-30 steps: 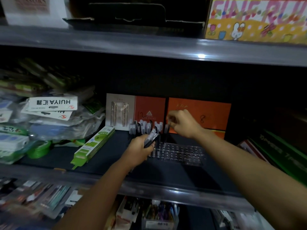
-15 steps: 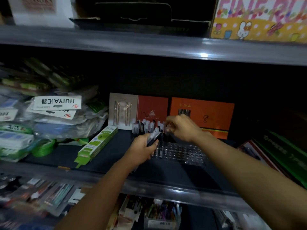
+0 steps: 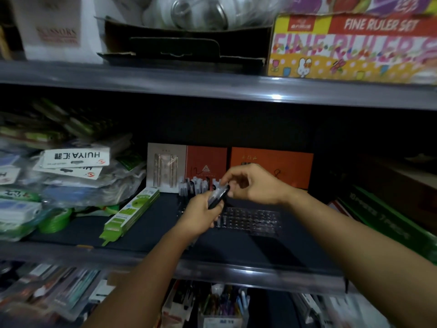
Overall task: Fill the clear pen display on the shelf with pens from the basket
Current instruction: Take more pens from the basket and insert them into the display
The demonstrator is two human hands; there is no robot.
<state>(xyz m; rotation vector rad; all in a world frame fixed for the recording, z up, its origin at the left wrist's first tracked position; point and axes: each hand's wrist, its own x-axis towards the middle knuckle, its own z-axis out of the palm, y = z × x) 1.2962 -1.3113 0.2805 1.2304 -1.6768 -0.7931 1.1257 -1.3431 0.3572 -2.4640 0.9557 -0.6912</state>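
Pen display [image 3: 250, 220] clear, dotted with holes; boxes [image 3: 272, 166] orange-red; ruler set box [image 3: 352, 47] yellow, white-spotted; packet [image 3: 132, 213] green-white.

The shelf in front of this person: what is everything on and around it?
clear pen display: one, transparent, middle shelf centre
pens in display: several, dark and clear, back left rows
orange boxes: two, standing behind display
beige pen card: one, left of the boxes
green and white pack: one, lying left of display
bagged stationery: a pile, far left
ruler set box: one, yellow and pink, upper shelf right
left hand: holds a bundle of pens
right hand: fingers at the bundle's tip
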